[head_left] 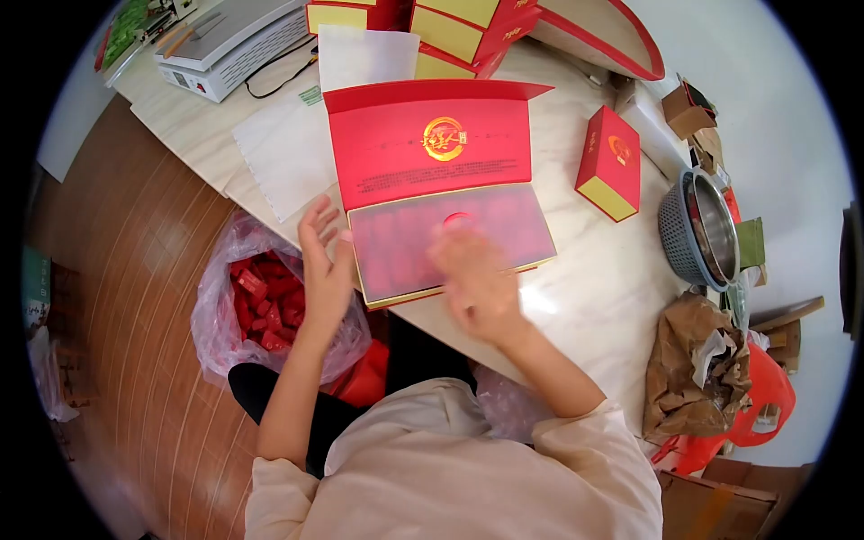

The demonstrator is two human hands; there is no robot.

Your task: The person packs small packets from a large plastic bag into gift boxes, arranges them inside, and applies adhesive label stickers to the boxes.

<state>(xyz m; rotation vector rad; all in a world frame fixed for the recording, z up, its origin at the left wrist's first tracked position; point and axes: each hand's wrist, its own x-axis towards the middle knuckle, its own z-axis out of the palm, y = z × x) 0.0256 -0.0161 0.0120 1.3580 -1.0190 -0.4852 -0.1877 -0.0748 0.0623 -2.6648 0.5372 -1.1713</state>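
An open red gift box (pixel 432 148) with a gold emblem inside its raised lid stands on the table before me. A translucent sheet (pixel 396 234) covers its tray, and red packets show faintly through it. A small red round mark (pixel 457 219) is on the sheet, just beyond my right fingers. My right hand (pixel 477 283) is over the sheet, smeared by motion, so its fingers and any contact are unclear. At the box's left edge my left hand (pixel 326 265) has its fingers apart and holds nothing.
A plastic bag of red packets (pixel 265 297) is below the table's left edge. A closed red box (pixel 614 162) lies to the right, near a grey colander (pixel 688 229) and crumpled brown paper (pixel 688 369). Stacked boxes (pixel 450 36) and a grey-topped machine (pixel 234 45) are at the back.
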